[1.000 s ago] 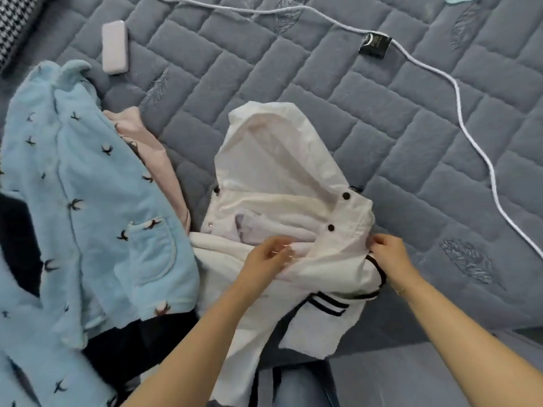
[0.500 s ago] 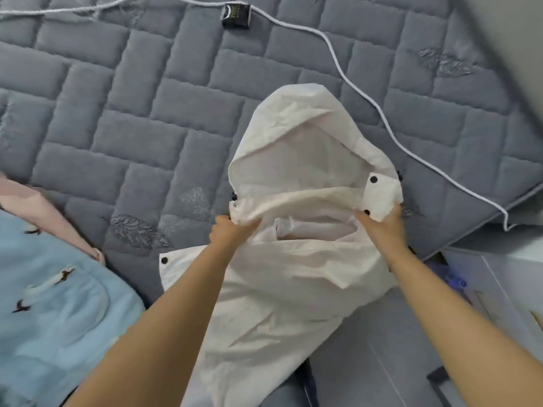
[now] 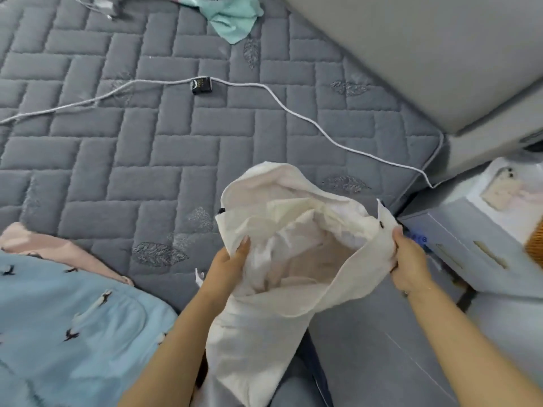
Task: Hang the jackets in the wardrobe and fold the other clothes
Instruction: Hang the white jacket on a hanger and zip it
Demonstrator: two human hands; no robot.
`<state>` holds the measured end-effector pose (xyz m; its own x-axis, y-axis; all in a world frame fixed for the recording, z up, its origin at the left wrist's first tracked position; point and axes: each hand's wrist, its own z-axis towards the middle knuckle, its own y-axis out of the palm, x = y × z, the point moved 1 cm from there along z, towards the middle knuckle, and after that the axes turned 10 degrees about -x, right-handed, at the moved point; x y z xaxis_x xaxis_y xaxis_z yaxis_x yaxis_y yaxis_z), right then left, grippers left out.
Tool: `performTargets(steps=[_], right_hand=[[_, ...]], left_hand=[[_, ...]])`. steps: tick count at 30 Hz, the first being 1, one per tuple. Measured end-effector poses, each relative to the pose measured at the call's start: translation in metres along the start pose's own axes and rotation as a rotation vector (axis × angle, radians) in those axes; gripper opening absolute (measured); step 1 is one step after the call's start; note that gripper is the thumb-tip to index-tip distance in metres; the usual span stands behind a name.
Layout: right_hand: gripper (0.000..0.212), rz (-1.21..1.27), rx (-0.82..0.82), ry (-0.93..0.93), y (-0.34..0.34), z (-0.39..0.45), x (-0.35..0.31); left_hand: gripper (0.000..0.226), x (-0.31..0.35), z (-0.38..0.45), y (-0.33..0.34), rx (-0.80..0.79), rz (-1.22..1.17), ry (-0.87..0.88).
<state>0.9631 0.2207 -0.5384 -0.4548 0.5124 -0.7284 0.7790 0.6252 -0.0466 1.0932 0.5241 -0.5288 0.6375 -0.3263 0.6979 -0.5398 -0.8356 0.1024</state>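
Head view: compared with a second ago, the white hooded jacket point(image 3: 282, 259) has come up off the quilted grey mattress point(image 3: 147, 160) and been carried toward the lower right of the frame, past the bed's edge and over the floor. Its neck opening, nearly closed before, is now spread wide between the two hands, showing crumpled lining inside. The left hand point(image 3: 229, 265) pinches the near-left rim of the opening, fingers curled over the cloth; the right hand point(image 3: 408, 265) grips the right front edge just below a dark snap stud, thumb and fingers closed on the fabric. I judge this as the jacket being opened to take a hanger (none is in view yet), so the hanging step is under way rather than done.

The jacket looks thin, crisp and woven, holding sharp creases, its hood standing in a stiff peak. At lower left lies a fluffy pale-blue garment point(image 3: 67, 333) printed with small birds, over a soft pink one point(image 3: 47, 248). A white cord point(image 3: 293, 113) snakes across the padded brick-pattern quilting.
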Motion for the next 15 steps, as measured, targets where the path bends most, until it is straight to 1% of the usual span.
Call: performTargets(steps=[2, 4, 7, 8, 11, 13, 15], right_hand=[[0.035, 0.102, 0.016, -0.049, -0.030, -0.052, -0.003], [0.032, 0.150, 0.026, -0.101, -0.060, -0.109, -0.004], [0.026, 0.198, 0.122, -0.153, -0.107, -0.188, 0.007], [0.021, 0.213, 0.160, -0.176, -0.122, -0.211, 0.009], [0.013, 0.190, 0.273, -0.228, -0.165, -0.281, 0.018], [0.017, 0.176, 0.325, -0.238, -0.192, -0.324, 0.030], [0.019, 0.159, 0.388, -0.261, -0.221, -0.362, 0.040]], left_hand=[[0.039, 0.014, -0.043, 0.009, -0.036, 0.031, 0.074], [0.040, 0.021, -0.089, 0.021, -0.091, 0.067, 0.138], [0.040, 0.016, -0.154, 0.046, -0.244, 0.126, 0.177], [0.039, 0.014, -0.173, 0.057, -0.287, 0.147, 0.180], [0.038, 0.016, -0.223, 0.095, -0.336, 0.209, 0.214], [0.038, 0.024, -0.249, 0.123, -0.356, 0.265, 0.245], [0.043, 0.034, -0.268, 0.153, -0.392, 0.360, 0.265]])
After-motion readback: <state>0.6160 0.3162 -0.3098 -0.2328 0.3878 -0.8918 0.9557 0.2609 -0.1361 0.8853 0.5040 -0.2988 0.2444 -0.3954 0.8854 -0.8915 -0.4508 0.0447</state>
